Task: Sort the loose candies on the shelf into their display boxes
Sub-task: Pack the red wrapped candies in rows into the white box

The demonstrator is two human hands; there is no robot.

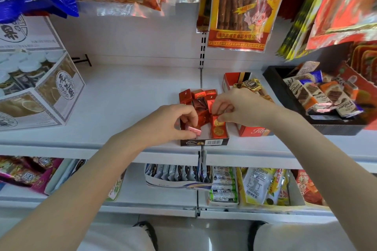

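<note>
- Left hand (175,122) pinches a pink wrapped candy (193,131) between thumb and curled fingers, at the front-left corner of the small dark display box (204,142).
- Right hand (238,108) has fingers curled over the box's right side, seemingly pinching a red candy (214,106); grip partly hidden, so not sure.
- Box sits at the front edge of the white shelf (126,96), holding red foil squares (188,96) toward the back and red gold-coin pieces (218,128) front right.
- Just beside it on the right, a red display box (253,131) with a gold-wrapped candy (247,84) on top, behind the right hand.
- Farther right, a black tray (285,96) of orange and blue chocolate bars (318,96).
- Left end of shelf: white printed carton (47,91), well apart from the hands.
- Snack bags (238,6) hang above.
</note>
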